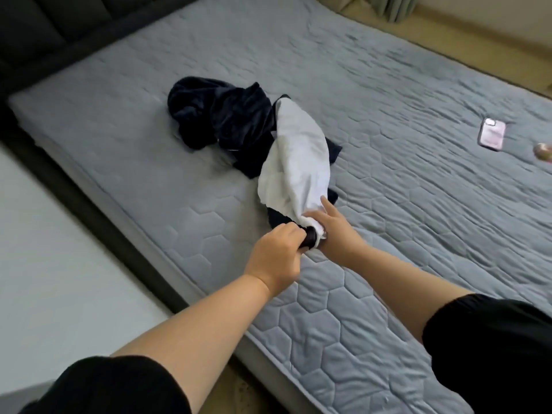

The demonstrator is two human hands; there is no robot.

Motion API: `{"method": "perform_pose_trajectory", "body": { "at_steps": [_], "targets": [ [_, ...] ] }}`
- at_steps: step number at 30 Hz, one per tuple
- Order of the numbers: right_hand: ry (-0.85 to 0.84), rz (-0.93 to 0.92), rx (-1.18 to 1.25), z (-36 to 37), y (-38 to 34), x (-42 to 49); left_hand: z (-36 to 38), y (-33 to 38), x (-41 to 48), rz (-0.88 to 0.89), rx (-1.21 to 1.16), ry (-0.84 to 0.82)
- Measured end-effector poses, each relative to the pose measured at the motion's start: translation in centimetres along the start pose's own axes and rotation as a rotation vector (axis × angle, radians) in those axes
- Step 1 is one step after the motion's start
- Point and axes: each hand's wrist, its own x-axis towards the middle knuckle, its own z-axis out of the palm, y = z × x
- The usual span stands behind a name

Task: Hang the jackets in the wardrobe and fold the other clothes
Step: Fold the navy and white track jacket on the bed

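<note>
On the bed (403, 222), my left hand (277, 253) curls its fingers round a dark cloth end (310, 238). My right hand (327, 224) pinches the white garment (295, 162) beside it. Both look light, soft and limp, so I'd take them at shoulders or hems.

A matt grey bed cover (388, 144), quilted cloth stitched in hexagons, looks soft and lightly wrinkled. The navy garment (227, 115) is plush and velvety (a faint sheen shows on its folds). The white cloth (295, 162) is thin, smooth and matt. The pink phone case (492, 134) is glossy. The headboard (44, 25) is dark padded fabric, and the sleeves (119, 386) are matt black cloth.
</note>
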Motion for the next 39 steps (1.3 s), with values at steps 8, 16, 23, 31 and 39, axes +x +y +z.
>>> {"method": "perform_pose_trajectory", "body": {
  "at_steps": [8, 16, 23, 31, 39],
  "targets": [
    [-0.099, 0.068, 0.147, -6.6, -15.0, -13.7, -15.2, 13.0, -8.1, -0.322, -0.001, 0.203],
    [-0.072, 0.032, 0.473, -13.1, -27.4, -25.9, -25.1, 23.3, -16.7, -0.542, -0.192, 0.336],
    [-0.194, -0.159, 0.793, -15.2, -34.0, -37.5, -27.1, 31.0, -29.3, -0.770, -0.345, 0.375],
    [-0.497, -0.315, 1.099, -13.4, -38.9, -54.1, -26.2, 43.4, -41.6, -0.835, -0.409, 0.680],
    [-0.522, -0.386, 0.926, -14.3, -37.6, -63.7, -27.5, 52.7, -47.5, -0.912, -0.449, 1.062]
  ]
}}
